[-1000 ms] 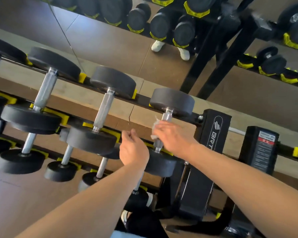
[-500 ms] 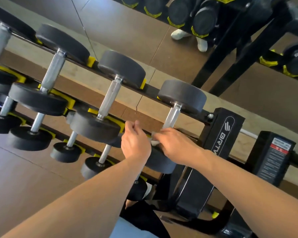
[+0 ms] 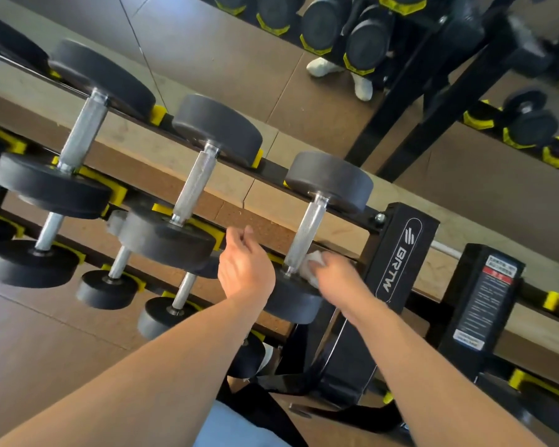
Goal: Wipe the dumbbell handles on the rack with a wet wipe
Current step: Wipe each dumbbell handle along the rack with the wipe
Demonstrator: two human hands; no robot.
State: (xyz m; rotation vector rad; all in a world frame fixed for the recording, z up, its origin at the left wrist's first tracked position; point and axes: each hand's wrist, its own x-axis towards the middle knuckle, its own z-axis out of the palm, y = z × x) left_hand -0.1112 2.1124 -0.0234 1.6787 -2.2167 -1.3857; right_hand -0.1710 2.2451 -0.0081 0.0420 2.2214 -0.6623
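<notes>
While the right hand [image 3: 334, 274] pinches a crumpled white wet wipe [image 3: 312, 264] against the lower end of the rightmost dumbbell handle [image 3: 305, 235], the left hand [image 3: 244, 269] hovers just at nine o'clock of it, fingers loosely curled and holding nothing. That knurled handle runs toward one o'clock from the wipe, between two black weight heads on the rack [image 3: 397, 253]. At ten o'clock of the left hand lies the neighbouring dumbbell [image 3: 194, 185], apart from both hands.

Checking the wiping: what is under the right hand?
A white wet wipe bunched in the right hand, against the lower end of the rightmost dumbbell handle. The fingers cover most of the wipe.
</notes>
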